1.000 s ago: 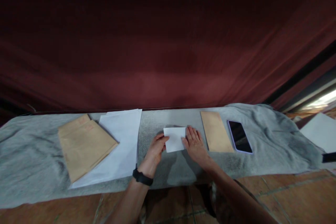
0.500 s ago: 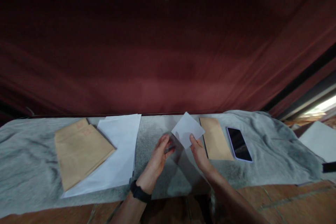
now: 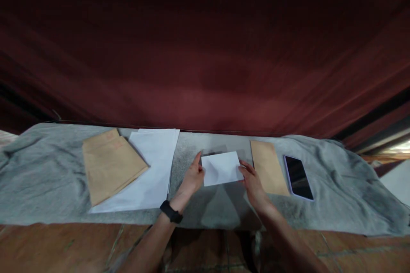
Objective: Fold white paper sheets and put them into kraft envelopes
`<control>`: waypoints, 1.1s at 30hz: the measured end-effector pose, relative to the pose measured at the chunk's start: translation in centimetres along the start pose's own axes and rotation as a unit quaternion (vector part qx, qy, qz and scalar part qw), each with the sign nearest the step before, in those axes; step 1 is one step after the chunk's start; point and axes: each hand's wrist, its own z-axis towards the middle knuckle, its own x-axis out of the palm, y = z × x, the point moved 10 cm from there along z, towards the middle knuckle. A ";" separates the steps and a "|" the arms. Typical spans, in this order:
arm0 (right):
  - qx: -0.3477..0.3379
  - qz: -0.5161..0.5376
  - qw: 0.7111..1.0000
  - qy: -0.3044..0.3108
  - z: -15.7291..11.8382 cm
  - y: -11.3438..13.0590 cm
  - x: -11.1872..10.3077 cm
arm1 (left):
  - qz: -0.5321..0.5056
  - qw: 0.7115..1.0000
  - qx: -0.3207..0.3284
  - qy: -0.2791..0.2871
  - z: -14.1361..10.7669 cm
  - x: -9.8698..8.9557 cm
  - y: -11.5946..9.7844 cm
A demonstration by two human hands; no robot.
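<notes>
A small white rectangle of paper [image 3: 221, 168] is held level above the grey cloth [image 3: 188, 147], between both hands. My left hand [image 3: 194, 175] pinches its left edge, with a black band on the wrist. At the right edge, the fingers of my right hand [image 3: 250, 179] are closed on the same paper. Just right of that hand lies a single brown envelope [image 3: 269, 168]. To the left are large white sheets [image 3: 156, 158], partly covered by overlapping brown envelopes [image 3: 112, 166].
A phone [image 3: 298, 178] with a pale purple edge lies right of the single envelope. Behind the cloth rises a dark red fabric wall [image 3: 205, 72]. Terracotta floor tiles [image 3: 64, 245] show below the front edge. Something white stands at the far right.
The white paper has turned from a tilted diamond to nearly level and come lower. My left hand, apart from it before, has taken its left edge. The camera view has shifted slightly.
</notes>
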 end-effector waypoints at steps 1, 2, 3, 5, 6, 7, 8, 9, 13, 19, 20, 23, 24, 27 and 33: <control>-0.003 -0.030 1.000 -0.005 0.4 -0.1 -0.5 | 0.056 0.998 0.013 0.005 0.1 -0.2 -0.1; -0.011 -0.064 0.998 -0.006 0.7 -0.2 -0.9 | 0.109 0.994 0.023 0.009 0.2 -0.3 -0.2; -0.026 -0.102 0.994 -0.004 0.9 0.0 -1.0 | 0.154 0.988 0.030 0.010 0.2 -0.3 -0.1; -0.080 -0.188 0.979 0.009 1.1 0.6 -0.8 | 0.222 0.974 0.053 0.003 0.1 -0.2 -0.2; -0.112 -0.239 0.964 0.015 0.9 1.0 -0.6 | 0.257 0.964 0.069 0.000 0.1 0.0 -0.3; -0.142 -0.294 0.945 0.018 0.7 1.3 -0.2 | 0.294 0.952 0.088 -0.004 0.0 0.3 -0.4; -0.169 -0.348 0.922 0.021 0.4 1.6 0.1 | 0.331 0.937 0.108 -0.008 -0.2 0.6 -0.6; -0.191 -0.397 0.897 0.024 0.1 1.8 0.5 | 0.366 0.922 0.125 -0.010 -0.3 0.9 -0.8; -0.246 -0.512 0.822 0.032 -0.9 2.5 1.5 | 0.474 0.867 0.157 -0.003 -1.2 1.9 -1.0; -0.300 -0.487 0.817 0.072 -1.7 3.7 3.7 | 0.545 0.806 0.231 -0.017 -4.4 5.4 -1.6; -0.305 -0.461 0.828 0.091 -1.9 3.5 4.5 | 0.548 0.795 0.261 0.008 -5.0 6.8 -1.4; -0.289 -0.401 0.856 0.149 -2.7 1.8 6.6 | 0.567 0.761 0.313 0.048 -6.1 9.7 -0.3; -0.284 -0.396 0.858 0.165 -3.0 1.1 7.3 | 0.572 0.754 0.317 0.054 -6.1 10.1 0.1; -0.302 -0.424 0.831 0.197 -3.9 -0.4 8.8 | 0.584 0.746 0.317 0.042 -5.7 10.1 0.8; -0.358 -0.547 0.734 0.183 -4.3 -1.3 8.9 | 0.620 0.722 0.306 0.009 -5.0 9.0 1.1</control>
